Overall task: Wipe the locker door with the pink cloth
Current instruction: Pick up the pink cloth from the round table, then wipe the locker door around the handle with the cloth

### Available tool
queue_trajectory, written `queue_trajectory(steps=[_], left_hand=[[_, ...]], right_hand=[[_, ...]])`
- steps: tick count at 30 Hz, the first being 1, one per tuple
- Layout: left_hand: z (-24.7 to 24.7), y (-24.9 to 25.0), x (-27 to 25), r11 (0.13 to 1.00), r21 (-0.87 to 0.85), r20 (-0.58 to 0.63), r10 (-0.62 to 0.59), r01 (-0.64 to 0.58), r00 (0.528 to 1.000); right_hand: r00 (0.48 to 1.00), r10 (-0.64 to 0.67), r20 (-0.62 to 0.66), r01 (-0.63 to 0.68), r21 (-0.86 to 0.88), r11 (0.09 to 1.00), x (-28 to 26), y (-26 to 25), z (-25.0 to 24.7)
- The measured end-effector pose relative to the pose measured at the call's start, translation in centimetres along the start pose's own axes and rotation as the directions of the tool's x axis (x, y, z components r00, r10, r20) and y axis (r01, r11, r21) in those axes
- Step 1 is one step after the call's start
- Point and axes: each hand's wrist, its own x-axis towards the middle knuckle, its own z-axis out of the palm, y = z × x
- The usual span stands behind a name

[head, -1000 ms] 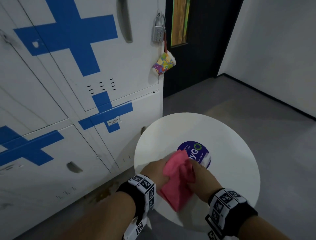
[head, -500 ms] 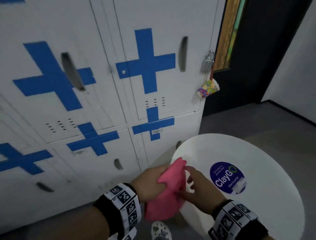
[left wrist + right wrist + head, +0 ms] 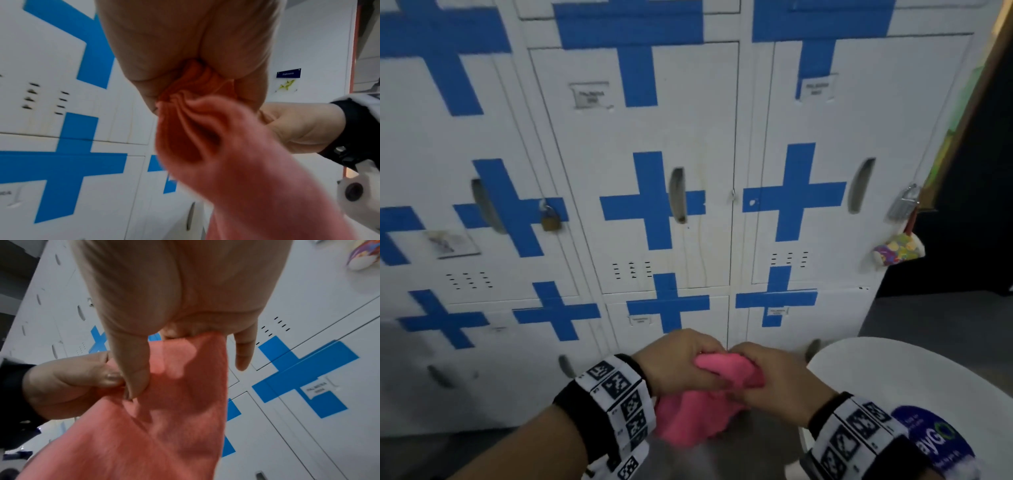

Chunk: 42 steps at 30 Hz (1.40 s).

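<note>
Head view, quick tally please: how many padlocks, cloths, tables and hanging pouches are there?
Padlocks: 2
Cloth: 1
Table: 1
Pouch: 1
Total: 5

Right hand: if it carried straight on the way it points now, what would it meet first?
Likely the lower locker door. The right hand, gripping the pink cloth, points at it with nothing visible between, though depth is unclear.

Round white surface (image 3: 914, 373) at lower right with blue sticker (image 3: 936, 442), brass padlock (image 3: 550, 219) left, silver padlock (image 3: 904, 204) right, colourful pouch (image 3: 899, 249) hanging below it
</note>
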Motion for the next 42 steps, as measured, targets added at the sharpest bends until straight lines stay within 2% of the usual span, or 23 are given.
queue_trajectory(steps=[5,9,12,15,18,20,23,26,29,32,34,37,39,42], left_hand=[[-2.7,-1.6,-1.0,0.999,-0.029,-0.133,0.025,-0.029,0.991],[-4.0,-2.9,-1.0,0.995,-0.096,-0.251,-0.026,0.002,0.968],[-5.1,-3.8,-0.8,0.988,-0.154,-0.295,-0.074,0.029,0.953],[-6.0,-3.9,-0.5,0.976,-0.216,-0.319,-0.072,0.002,0.945],[-6.6,-4.2,-0.1,0.983,-0.183,-0.337,-0.058,-0.005,0.940],[-7.1,-4.5,0.4,0.994,-0.108,-0.363,-0.025,-0.016,0.932],[-8.1,-4.6,1.3,1.000,0.023,-0.399,0.019,-0.011,0.917],[-9.6,-4.2,2.3,0.995,0.094,-0.372,0.054,-0.020,0.927],[-10.9,-3.2,3.2,0.984,0.165,-0.271,0.112,-0.068,0.956],[-11.5,-2.4,3.9,0.984,0.123,-0.295,0.156,-0.125,0.943],[-11.7,-2.2,4.1,0.987,0.094,-0.357,0.159,-0.134,0.921],[-11.8,-2.2,4.0,0.988,0.052,-0.461,0.155,-0.148,0.874],[-11.4,-2.4,3.9,0.980,0.140,-0.587,0.199,-0.144,0.784],[-10.2,-2.5,3.3,0.958,0.284,-0.769,0.244,-0.027,0.591]], right_hand=[[0.998,-0.039,-0.047,0.039,-0.005,0.999,1.4,-2.6,0.7],[1.000,-0.018,-0.017,0.018,-0.016,1.000,2.7,-4.0,0.8],[0.999,-0.014,-0.032,0.014,-0.019,1.000,3.6,-4.5,0.5],[0.996,-0.012,-0.086,0.011,-0.021,1.000,4.2,-4.7,0.1],[0.992,-0.013,-0.126,0.001,-0.091,0.996,4.8,-4.5,0.1],[0.979,-0.024,-0.203,-0.013,-0.178,0.984,5.2,-4.4,0.4],[0.925,-0.038,-0.378,-0.040,-0.196,0.980,5.9,-5.0,0.6],[0.875,-0.075,-0.478,-0.027,-0.203,0.979,7.0,-5.8,0.5],[0.890,-0.128,-0.437,0.007,-0.269,0.963,8.5,-6.6,0.2],[0.902,-0.170,-0.396,0.104,-0.183,0.978,10.1,-6.9,-0.2],[0.883,-0.192,-0.429,0.166,-0.098,0.981,11.1,-6.8,-0.6],[0.870,-0.194,-0.454,0.170,-0.094,0.981,12.2,-7.1,-1.7],[0.859,-0.196,-0.473,0.186,-0.069,0.980,12.7,-7.5,-2.2],[0.864,-0.184,-0.469,0.210,0.003,0.978,13.2,-8.2,-3.1]])
